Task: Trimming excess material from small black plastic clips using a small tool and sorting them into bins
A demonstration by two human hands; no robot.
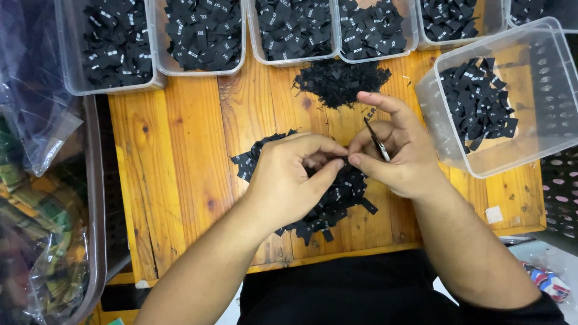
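A wooden table (180, 150) is ringed from nine to three o'clock by clear tubs (117, 45) of black labels. At centre, a loose label pile (337, 198) lies under both hands. A label (343, 161) is pinched by the left hand (289, 180); small snips (377, 141) are clasped in the right hand (397, 156). A fingertip could be nicked, the blades being so near.

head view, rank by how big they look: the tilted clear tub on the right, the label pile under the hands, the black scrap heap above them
1. Tilted clear tub, though it sits nearer the camera.
2. Label pile, partly hidden by the hands.
3. Black scrap heap.
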